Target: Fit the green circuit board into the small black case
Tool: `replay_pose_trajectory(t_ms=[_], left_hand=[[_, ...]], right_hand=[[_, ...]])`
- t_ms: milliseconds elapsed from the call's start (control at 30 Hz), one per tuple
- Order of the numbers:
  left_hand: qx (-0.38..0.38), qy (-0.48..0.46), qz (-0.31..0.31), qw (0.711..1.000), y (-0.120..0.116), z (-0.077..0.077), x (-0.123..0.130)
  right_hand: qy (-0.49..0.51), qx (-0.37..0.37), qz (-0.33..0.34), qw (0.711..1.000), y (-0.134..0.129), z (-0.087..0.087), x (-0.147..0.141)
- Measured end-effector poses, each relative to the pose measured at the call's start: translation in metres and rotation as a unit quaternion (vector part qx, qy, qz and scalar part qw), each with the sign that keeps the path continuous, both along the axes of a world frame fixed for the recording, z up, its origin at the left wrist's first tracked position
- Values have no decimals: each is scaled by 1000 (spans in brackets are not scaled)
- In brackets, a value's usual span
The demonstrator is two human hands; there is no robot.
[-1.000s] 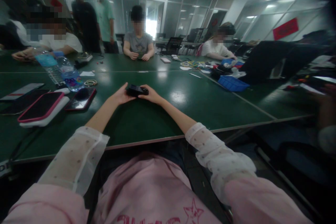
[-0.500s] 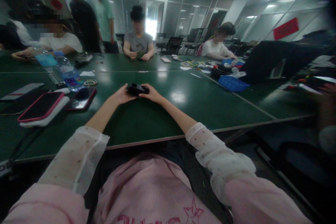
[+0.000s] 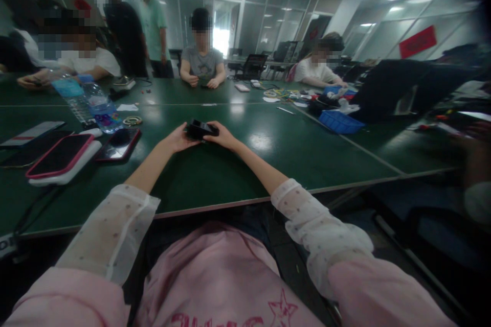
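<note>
Between both of my hands is a small black box-like object [image 3: 198,129], dark and glossy, its exact kind too small to make out. My left hand [image 3: 177,138] grips its left end, with fingers reaching under it. On the other end, my right hand [image 3: 221,136] closes with the thumb along the near side. The object is held just over the green table [image 3: 215,179], or rests on it; I cannot tell which. Some fingers of both hands are hidden behind it.
Left of my hands lie a dark phone [image 3: 118,144], a pink-edged phone [image 3: 61,156] on a white item, and two plastic bottles [image 3: 102,107]. A blue basket [image 3: 340,121] and a pen [image 3: 286,111] lie to the right. Across the table sits a person in grey [image 3: 203,61].
The black object has tilted slightly in my hands, so its upper side looks a little different. My arms have hardly moved.
</note>
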State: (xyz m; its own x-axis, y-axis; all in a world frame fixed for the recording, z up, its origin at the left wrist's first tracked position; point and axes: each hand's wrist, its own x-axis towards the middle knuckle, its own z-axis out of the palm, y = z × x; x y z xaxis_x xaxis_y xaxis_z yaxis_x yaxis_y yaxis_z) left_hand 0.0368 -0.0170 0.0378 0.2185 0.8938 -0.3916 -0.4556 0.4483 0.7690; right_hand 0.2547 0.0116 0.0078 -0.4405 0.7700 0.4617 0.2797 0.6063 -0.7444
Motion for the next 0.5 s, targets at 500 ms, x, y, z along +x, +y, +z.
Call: replay_pose_trajectory(t_ms=[500], left_hand=[[11, 6, 3, 1000, 2, -1, 1]], right_hand=[[33, -5, -20, 999, -5, 14, 2]])
